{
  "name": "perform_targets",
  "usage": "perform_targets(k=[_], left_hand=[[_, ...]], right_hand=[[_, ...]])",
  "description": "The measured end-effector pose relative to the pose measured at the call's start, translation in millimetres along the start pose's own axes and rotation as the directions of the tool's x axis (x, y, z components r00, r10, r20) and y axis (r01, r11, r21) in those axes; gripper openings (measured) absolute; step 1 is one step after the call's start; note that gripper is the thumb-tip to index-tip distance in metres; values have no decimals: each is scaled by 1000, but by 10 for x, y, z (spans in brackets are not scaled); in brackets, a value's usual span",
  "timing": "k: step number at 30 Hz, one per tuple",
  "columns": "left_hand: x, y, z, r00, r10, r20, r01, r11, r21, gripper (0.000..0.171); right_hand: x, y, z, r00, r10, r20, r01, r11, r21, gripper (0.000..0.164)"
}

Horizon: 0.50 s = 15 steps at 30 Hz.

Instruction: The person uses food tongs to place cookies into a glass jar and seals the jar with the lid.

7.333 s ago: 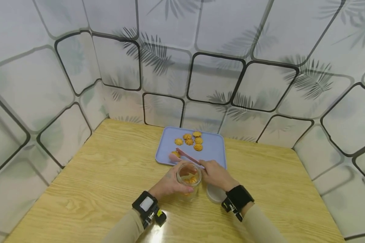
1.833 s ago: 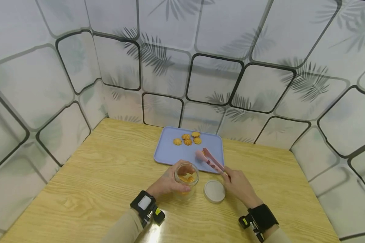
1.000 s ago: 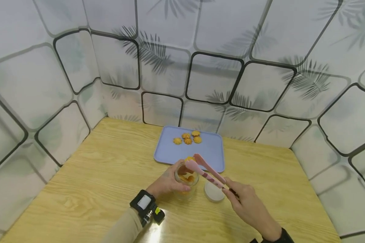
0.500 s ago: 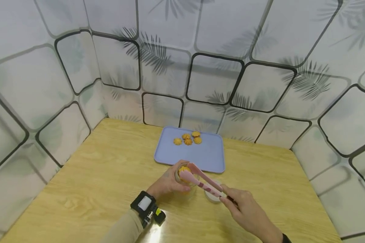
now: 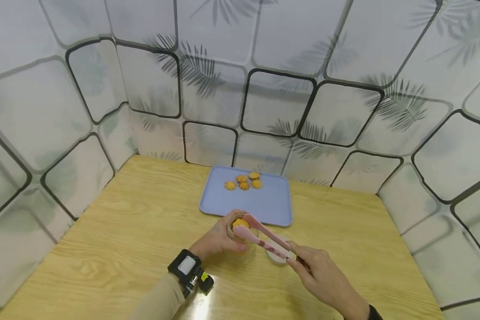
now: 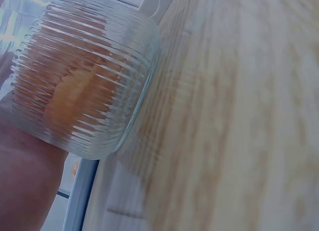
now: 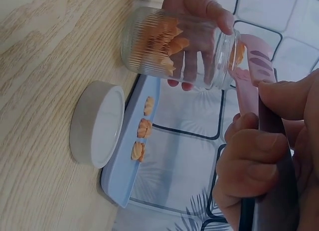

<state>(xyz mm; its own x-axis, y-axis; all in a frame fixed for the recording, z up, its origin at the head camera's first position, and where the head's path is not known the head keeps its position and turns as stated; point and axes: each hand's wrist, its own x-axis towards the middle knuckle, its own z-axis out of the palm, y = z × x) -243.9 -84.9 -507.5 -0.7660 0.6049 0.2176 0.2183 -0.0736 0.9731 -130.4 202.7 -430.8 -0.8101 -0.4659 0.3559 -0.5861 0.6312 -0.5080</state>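
My left hand (image 5: 214,240) grips a clear ribbed glass jar (image 7: 134,39) near its mouth, thumb in front and fingers behind. Several golden cookies (image 7: 162,34) lie in the jar, pressed against the glass in the right wrist view. My right hand (image 5: 324,275) holds pink tongs (image 5: 269,232) by their dark handle. Between the tong tips is a ridged cookie (image 5: 240,222), right at the jar's mouth. The jar stands upright on the table in the head view. Its lower part shows up close in the left wrist view, with an orange cookie (image 6: 72,94) inside.
Behind the jar lies a blue tray (image 5: 218,202) with several cookies (image 5: 244,186) at its back. A round white lid (image 7: 94,126) rests on the wooden table (image 5: 144,213), just right of the jar and partly under the tongs. Patterned curtains (image 5: 212,102) enclose the table.
The tongs have carried a cookie from the tray's right part to the jar's mouth. Fewer cookies lie on the tray than at first. The left hand has kept its hold on the jar.
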Motion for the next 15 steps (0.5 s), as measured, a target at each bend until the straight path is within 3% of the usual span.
perform_targets(k=[5,11,15], left_hand=[[-3,-13,-16,1000,2,1,-2,1000,7,77],[-18,-21,-1,1000,-28,13,27,1000,12,76],[-1,-26,-8,1000,-15,20,15,1000,-18,75]], right_hand=[[9,3,10,1000,18,3,-18,1000,-6,36],[-6,1,31,999,-42,-17,41,999,-35,43],[-3,12,49,999,-48,-24,47,998,-33,45]])
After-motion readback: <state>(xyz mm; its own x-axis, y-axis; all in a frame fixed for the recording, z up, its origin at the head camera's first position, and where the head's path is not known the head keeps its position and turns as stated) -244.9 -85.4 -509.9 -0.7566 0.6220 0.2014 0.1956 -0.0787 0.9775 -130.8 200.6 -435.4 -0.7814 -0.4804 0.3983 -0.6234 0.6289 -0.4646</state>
